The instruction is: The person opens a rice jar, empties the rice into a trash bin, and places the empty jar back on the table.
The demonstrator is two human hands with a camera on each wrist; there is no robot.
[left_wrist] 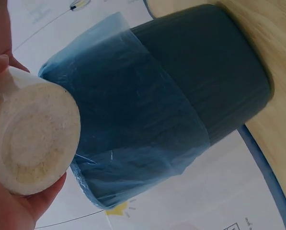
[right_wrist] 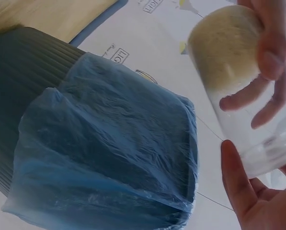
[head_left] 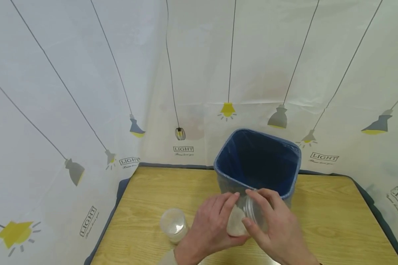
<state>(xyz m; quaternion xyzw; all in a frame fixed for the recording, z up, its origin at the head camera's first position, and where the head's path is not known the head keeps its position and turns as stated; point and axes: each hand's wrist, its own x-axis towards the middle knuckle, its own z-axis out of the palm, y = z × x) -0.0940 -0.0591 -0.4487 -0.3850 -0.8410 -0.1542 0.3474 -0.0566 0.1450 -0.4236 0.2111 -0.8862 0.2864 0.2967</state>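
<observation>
Above a wood-grain tabletop (head_left: pixel 338 221), a person's left hand (head_left: pixel 211 223) holds a tilted clear jar (head_left: pixel 236 222) of pale contents in a curled grip while the right hand (head_left: pixel 281 223) grasps its ringed end, near a blue-lined bin (head_left: pixel 228 183).

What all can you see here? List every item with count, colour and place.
Jar: one, clear, tilted between the hands
Jar contents: one mass, pale beige, at the jar's base end
Round container: one, clear, on the table, left of the hands
Bin: one, dark, on the table beyond the hands
Liner: one, blue, folded over the bin's rim
Table: one, yellowish wood, beneath
Backdrop: white, around the table, printed with several grey, blue and yellow lamps
Left hand: one, gripping the jar's body
Right hand: one, on the jar's ridged end
Sleeve: one, pale, left wrist
</observation>
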